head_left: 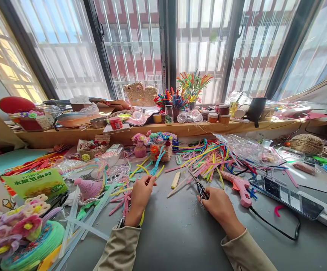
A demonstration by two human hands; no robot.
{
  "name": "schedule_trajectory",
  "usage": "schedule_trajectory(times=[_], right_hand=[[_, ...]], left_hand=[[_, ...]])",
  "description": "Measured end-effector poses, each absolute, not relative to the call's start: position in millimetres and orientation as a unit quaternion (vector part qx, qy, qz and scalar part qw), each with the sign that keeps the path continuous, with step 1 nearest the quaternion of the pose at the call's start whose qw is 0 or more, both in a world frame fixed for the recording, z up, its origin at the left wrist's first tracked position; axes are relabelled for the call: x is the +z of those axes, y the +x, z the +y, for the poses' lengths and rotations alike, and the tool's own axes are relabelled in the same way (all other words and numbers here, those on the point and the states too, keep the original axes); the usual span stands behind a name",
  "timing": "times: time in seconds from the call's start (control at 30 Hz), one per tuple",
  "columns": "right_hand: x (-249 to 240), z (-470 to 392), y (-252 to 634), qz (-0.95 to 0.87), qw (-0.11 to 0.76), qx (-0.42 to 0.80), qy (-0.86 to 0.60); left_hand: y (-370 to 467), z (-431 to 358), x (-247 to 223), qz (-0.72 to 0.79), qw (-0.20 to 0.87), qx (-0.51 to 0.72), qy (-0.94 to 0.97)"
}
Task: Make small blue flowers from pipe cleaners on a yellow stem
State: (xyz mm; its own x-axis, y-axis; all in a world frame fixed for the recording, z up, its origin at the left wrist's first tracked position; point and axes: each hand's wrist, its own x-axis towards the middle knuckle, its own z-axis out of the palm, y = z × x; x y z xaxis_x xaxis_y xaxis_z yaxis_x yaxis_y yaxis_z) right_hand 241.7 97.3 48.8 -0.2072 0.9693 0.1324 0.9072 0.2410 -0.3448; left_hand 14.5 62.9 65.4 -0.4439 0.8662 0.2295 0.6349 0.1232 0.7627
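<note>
My left hand [141, 194] is closed in a pinch on a light-blue pipe cleaner [159, 160], whose bent loop points up and away in front of a small woven basket. In my right hand [218, 205] is a pair of scissors [199, 185] with black handles, fingers wrapped round the grips. Its blades point up and to the left, apart from the pipe cleaner. Between the hands lie a pale yellow block [176, 180] and a light pointed stick [177, 188]. The woven basket [166, 153] holds several fuzzy flowers.
A heap of colourful pipe cleaners [208, 158] lies ahead of my right hand. A pink glue gun [238, 187] with a black cord and a phone [286, 195] lie to the right. Clear glue sticks [70, 218] and a flower-topped green piece [36, 244] are at left.
</note>
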Motion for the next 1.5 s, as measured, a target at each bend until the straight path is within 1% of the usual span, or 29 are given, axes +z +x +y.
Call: schedule_trajectory(times=[0.13,0.27,0.47,0.67,0.77,0.83,0.9,1.0,1.07,1.17,1.27,1.33,1.37,1.43,1.5], right_hand=[[49,98,241,-0.755,0.099,0.091,-0.642],[51,100,241,-0.75,0.061,0.102,-0.651],[54,102,240,-0.763,0.05,0.105,-0.635],[62,103,243,-0.779,0.039,0.087,-0.62],[72,103,243,-0.787,0.044,0.074,-0.611],[78,103,236,-0.792,0.094,0.084,-0.597],[82,107,224,-0.797,0.18,0.132,-0.561],[80,114,199,-0.782,0.307,0.26,-0.476],[76,118,184,-0.741,0.385,0.349,-0.425],[68,120,171,-0.691,0.421,0.462,-0.363],[62,118,169,-0.659,0.444,0.501,-0.341],[58,116,170,-0.632,0.458,0.523,-0.342],[56,116,171,-0.615,0.461,0.54,-0.343],[52,116,172,-0.578,0.468,0.572,-0.346],[50,117,173,-0.548,0.476,0.594,-0.348]], left_hand=[[14,63,63,0.732,0.15,0.425,0.511],[13,64,62,0.722,0.165,0.438,0.509],[13,64,62,0.728,0.172,0.436,0.5],[14,65,64,0.712,0.182,0.459,0.499],[13,67,63,0.682,0.22,0.489,0.498],[13,67,62,0.657,0.258,0.504,0.498],[13,68,62,0.636,0.296,0.506,0.502],[15,68,63,0.607,0.343,0.497,0.516],[18,67,65,0.592,0.365,0.486,0.529],[23,65,69,0.579,0.397,0.445,0.556],[26,63,70,0.573,0.415,0.402,0.581],[25,63,68,0.591,0.391,0.403,0.579],[23,64,66,0.613,0.362,0.408,0.571],[19,64,63,0.676,0.278,0.403,0.55],[15,64,60,0.74,0.18,0.371,0.532]])
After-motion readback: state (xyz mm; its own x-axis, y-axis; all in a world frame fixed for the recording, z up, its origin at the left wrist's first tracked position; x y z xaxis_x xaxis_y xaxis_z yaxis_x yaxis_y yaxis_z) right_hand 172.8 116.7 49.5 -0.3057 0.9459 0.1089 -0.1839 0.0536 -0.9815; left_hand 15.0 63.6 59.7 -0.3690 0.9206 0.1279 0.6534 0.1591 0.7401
